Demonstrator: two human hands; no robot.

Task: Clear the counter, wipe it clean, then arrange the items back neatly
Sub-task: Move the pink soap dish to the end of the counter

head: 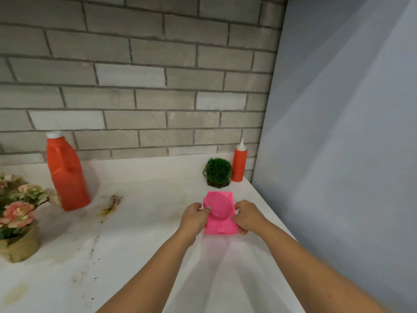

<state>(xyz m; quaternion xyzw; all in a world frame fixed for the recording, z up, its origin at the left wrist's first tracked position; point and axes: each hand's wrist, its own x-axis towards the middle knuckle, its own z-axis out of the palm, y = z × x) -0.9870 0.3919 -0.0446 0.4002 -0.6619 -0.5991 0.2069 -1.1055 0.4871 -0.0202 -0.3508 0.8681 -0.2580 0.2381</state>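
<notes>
Your left hand (195,219) and right hand (246,219) pinch opposite sides of the pink tray (220,225), centred between them at the right end of the counter (146,233); long axis runs away from you; neither hand nearer.

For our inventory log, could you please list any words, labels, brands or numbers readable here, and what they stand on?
No text can be read in this view.
pink tray: raised marks near its far right corner, too blurred to read.
orange jug: no label or print shows.
orange squeeze bottle: no label or print shows.
</notes>
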